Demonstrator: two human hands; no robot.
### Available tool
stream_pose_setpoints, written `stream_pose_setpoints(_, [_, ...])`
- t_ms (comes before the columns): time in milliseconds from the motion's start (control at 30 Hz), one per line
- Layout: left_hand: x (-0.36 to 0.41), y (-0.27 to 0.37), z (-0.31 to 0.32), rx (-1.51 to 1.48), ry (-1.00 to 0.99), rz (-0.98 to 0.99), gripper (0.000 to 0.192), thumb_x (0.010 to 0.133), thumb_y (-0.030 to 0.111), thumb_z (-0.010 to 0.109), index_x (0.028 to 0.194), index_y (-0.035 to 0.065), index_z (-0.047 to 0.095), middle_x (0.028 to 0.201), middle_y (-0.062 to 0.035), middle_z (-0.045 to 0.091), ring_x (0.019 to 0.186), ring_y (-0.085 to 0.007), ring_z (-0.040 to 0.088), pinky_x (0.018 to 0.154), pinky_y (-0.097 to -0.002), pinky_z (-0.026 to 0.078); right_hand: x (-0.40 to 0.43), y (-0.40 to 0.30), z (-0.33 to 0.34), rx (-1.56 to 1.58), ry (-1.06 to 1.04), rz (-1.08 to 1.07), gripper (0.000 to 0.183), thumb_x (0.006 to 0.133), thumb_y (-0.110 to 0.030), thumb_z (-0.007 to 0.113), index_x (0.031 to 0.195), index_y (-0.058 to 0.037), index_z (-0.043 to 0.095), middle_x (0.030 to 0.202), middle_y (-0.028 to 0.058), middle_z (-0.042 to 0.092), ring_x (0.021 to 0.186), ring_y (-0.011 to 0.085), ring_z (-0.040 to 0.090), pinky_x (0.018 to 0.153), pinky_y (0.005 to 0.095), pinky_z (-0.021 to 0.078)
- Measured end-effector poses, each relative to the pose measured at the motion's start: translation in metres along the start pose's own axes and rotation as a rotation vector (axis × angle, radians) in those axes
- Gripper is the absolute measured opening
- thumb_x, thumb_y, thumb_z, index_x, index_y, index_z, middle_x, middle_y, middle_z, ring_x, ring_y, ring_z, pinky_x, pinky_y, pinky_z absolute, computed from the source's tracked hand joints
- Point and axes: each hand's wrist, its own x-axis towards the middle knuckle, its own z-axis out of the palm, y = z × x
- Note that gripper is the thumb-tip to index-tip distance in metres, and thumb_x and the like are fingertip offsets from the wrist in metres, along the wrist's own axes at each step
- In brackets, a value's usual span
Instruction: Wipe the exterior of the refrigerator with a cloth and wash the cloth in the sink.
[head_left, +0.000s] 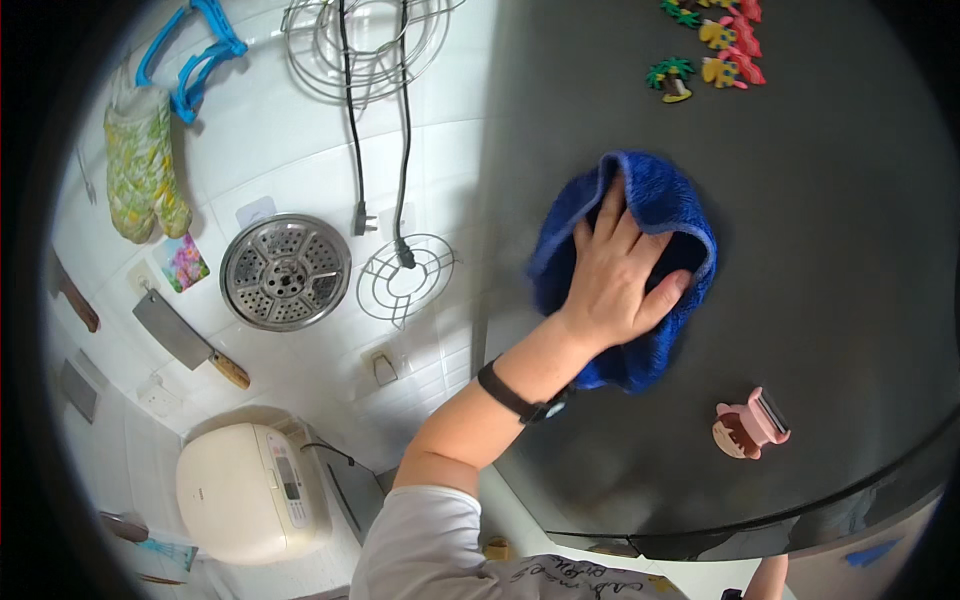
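My left hand (619, 274) lies palm down on a blue terry cloth (679, 202), its fingers spread and partly tucked beneath a raised fold, the thumb resting towards the right edge. Beneath the cloth is a dark grey panel (810, 262), which looks like the side of a refrigerator. A dark band with a small disc circles my left wrist. A pink and brown cartoon-figure clip (750, 424) sits on the panel below and to the right of the cloth. Only part of my right forearm shows at the bottom edge; my right hand is out of view.
Palm-tree (670, 79) and other colourful figures are at the panel's top. On the white tiled wall hang an oven mitt (142, 161), a cleaver (172, 328), a round steaming plate (286, 272), wire racks (407, 279) and black power cords (406, 165). A cream rice cooker (229, 491) stands lower left.
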Motion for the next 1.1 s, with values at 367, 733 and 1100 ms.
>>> stream_pose_setpoints(367, [-0.277, -0.134, 0.08, 0.177, -0.006, -0.914, 0.046, 0.095, 0.026, 0.043, 0.135, 0.0033, 0.042, 0.147, -0.0222, 0.031, 0.136, -0.0384, 0.03, 0.105, -0.0527, 0.028, 0.002, -0.003, 0.003, -0.039, -0.022, 0.01, 0.051, 0.097, -0.031, 0.046, 0.138, -0.0014, 0.039, 0.136, 0.0103, 0.047, 0.122, 0.024, 0.047, 0.102, 0.0372, 0.0397])
stream_pose_setpoints(733, [-0.021, -0.075, 0.025, -0.004, 0.115, -0.53, 0.069, 0.092, 0.049, 0.04, 0.141, 0.0013, 0.033, 0.144, -0.0232, 0.033, 0.137, -0.0423, 0.023, 0.107, -0.0638, 0.013, -0.012, -0.001, -0.013, -0.097, -0.008, 0.02, 0.051, 0.097, -0.031, 0.047, 0.137, -0.0011, 0.04, 0.135, 0.0102, 0.047, 0.122, 0.0238, 0.047, 0.102, 0.0368, 0.0399])
stream_pose_setpoints(1100, [-0.245, -0.093, 0.072, 0.066, 0.032, -0.89, 0.052, 0.095, 0.038, 0.038, 0.127, -0.0031, 0.045, 0.135, -0.03, 0.04, 0.127, -0.0452, 0.034, 0.109, -0.0507, 0.023, -0.003, -0.002, -0.001, -0.077, -0.061, -0.011, 0.051, 0.096, -0.03, 0.049, 0.137, -0.0009, 0.04, 0.134, 0.0102, 0.048, 0.122, 0.0236, 0.047, 0.101, 0.0365, 0.0401])
